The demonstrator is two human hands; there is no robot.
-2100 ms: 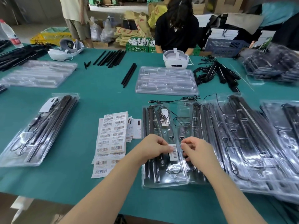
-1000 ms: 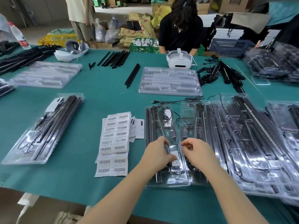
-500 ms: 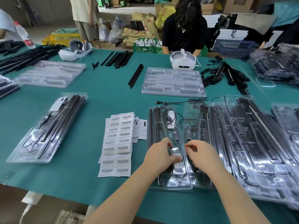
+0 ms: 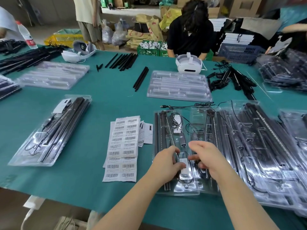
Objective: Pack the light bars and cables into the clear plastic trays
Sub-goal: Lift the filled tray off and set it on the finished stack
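Note:
A clear plastic tray (image 4: pixel 174 190) lies in front of me on the green table, packed with black light bars (image 4: pixel 159 130) and a coiled cable (image 4: pixel 176 121). A small white barcode label (image 4: pixel 184 168) sits on the tray's lid. My left hand (image 4: pixel 166 163) rests on the tray, and its thumb presses the label's left edge. My right hand (image 4: pixel 205 156) hovers just right of the label, blurred, with its fingers loose and nothing in them.
Overlapping packed trays (image 4: pixel 265 146) spread to the right. Barcode label sheets (image 4: pixel 123 146) lie to the left, and another packed tray (image 4: pixel 49 130) beyond them. Farther back are an empty tray (image 4: pixel 178 86), loose black bars (image 4: pixel 141 78), a white headset (image 4: pixel 189 63) and a person (image 4: pixel 191 34).
Both hands pinched the label above the tray, then lowered it onto the lid. Now my right hand has let go and drawn slightly away; my left thumb stays on the label.

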